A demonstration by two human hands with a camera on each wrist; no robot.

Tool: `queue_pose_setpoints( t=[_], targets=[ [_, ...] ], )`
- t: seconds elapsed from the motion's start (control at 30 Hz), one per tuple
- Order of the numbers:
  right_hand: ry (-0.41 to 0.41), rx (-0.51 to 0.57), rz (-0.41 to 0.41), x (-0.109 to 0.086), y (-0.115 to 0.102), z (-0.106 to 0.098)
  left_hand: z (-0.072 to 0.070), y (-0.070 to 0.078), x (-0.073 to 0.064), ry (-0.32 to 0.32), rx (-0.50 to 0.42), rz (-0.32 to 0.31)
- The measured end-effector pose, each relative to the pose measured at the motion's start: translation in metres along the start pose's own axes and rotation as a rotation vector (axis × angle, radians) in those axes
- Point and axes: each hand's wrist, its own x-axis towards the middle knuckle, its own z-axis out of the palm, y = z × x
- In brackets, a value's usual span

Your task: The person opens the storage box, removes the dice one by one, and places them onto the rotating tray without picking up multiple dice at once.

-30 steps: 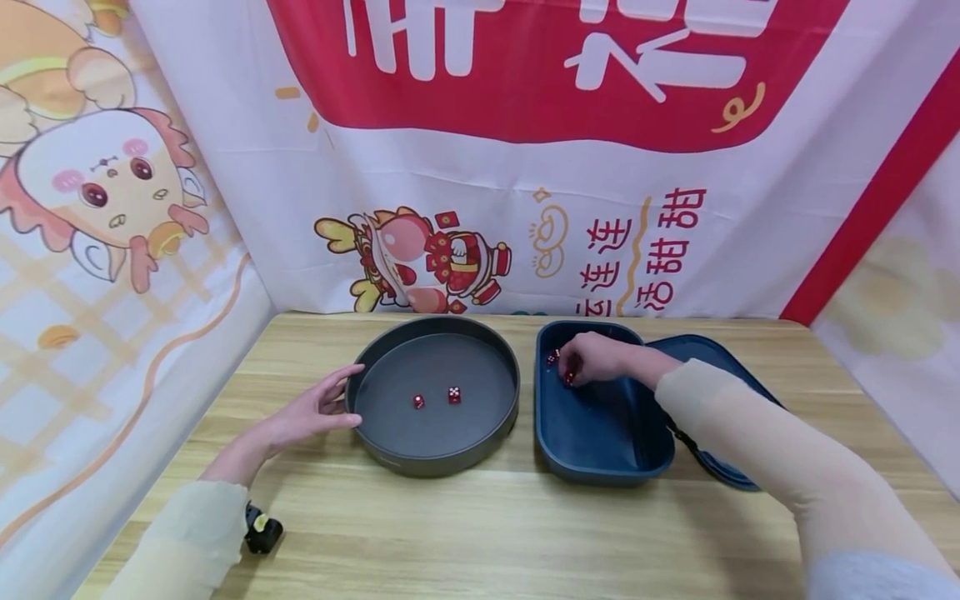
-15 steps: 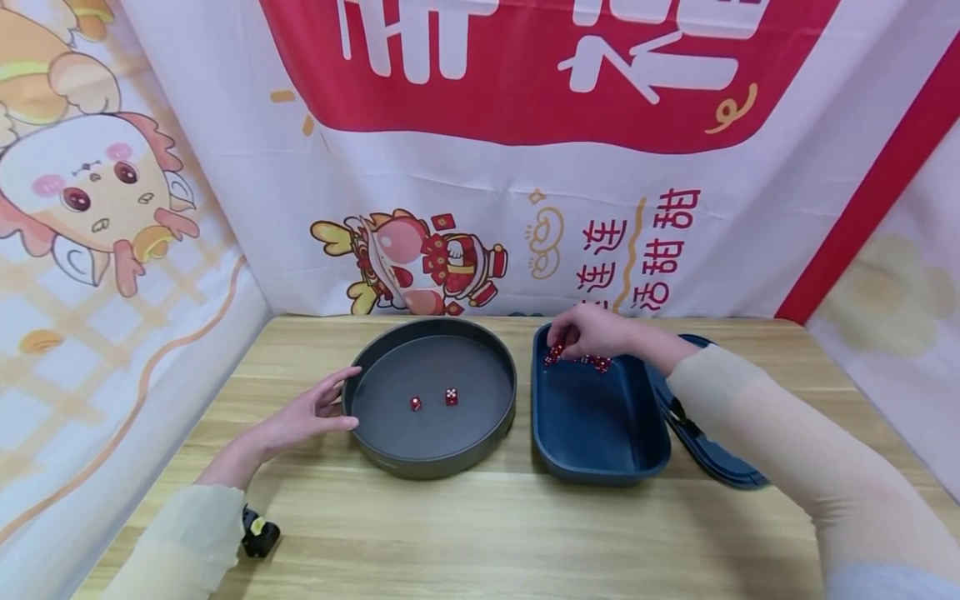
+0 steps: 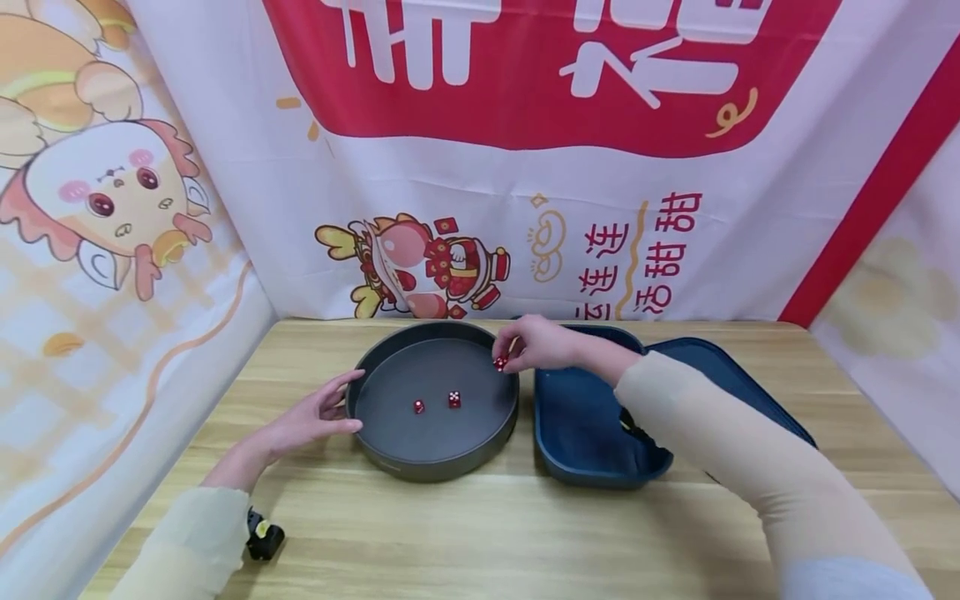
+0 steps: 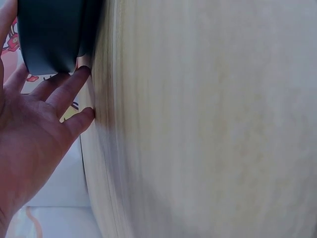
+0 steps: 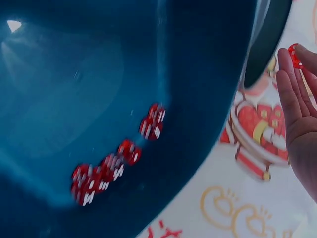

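Observation:
My right hand [image 3: 536, 343] pinches a red die [image 3: 500, 363] with white pips over the right rim of a round dark grey pan [image 3: 408, 468]. In the right wrist view this die [image 5: 295, 56] sits between thumb and fingertips. Two more red dice lie on the pan's floor, one left [image 3: 418, 407] and a larger-looking one right [image 3: 453, 400]. Fingers spread, my left hand [image 3: 309, 418] touches the pan's left side with thumb and fingertips. Several red dice [image 5: 130, 151] are gathered along one end of the blue rectangular box [image 5: 99, 74], hidden behind my right arm in the head view.
The blue box [image 3: 558, 454] stands right of the pan on the wooden table [image 3: 465, 533]. Its dark blue lid [image 3: 705, 367] lies behind my right forearm. Printed cloth [image 3: 420, 183] hangs along the table's back edge and at both sides.
My right hand reached to the far end of the blue box, picked up a die there, and moved left with it to the pan's rim. My left hand stayed at the pan.

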Motion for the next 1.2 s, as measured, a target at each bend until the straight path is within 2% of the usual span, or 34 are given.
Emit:
queue_pose_setpoints(
  t=[0.17, 0.43, 0.63, 0.8, 0.93, 1.1, 1.2],
  targets=[
    [-0.051, -0.038, -0.037, 0.017, -0.006, 0.02, 0.001, -0.002, 0.001, 0.0, -0.016, 0.003],
    [-0.14, -0.071, 0.024, 0.035, -0.02, 0.043, 0.001, -0.004, 0.004, -0.005, -0.024, 0.02],
    [-0.18, -0.076, -0.007, 0.049, -0.024, 0.06, 0.001, -0.002, 0.002, -0.002, -0.032, 0.024],
    [-0.164, -0.096, -0.029, 0.057, -0.026, 0.069, 0.001, 0.0, 0.001, -0.005, -0.033, 0.025],
    [-0.14, -0.071, -0.013, 0.058, -0.027, 0.07, 0.002, 0.002, 0.002, -0.009, -0.03, 0.032],
    [-0.096, -0.046, 0.019, 0.052, -0.026, 0.063, 0.003, 0.003, 0.002, -0.004, -0.026, 0.026],
    [-0.057, 0.006, 0.019, 0.043, -0.021, 0.055, 0.002, 0.002, 0.001, 0.0, -0.012, 0.025]
  ],
)
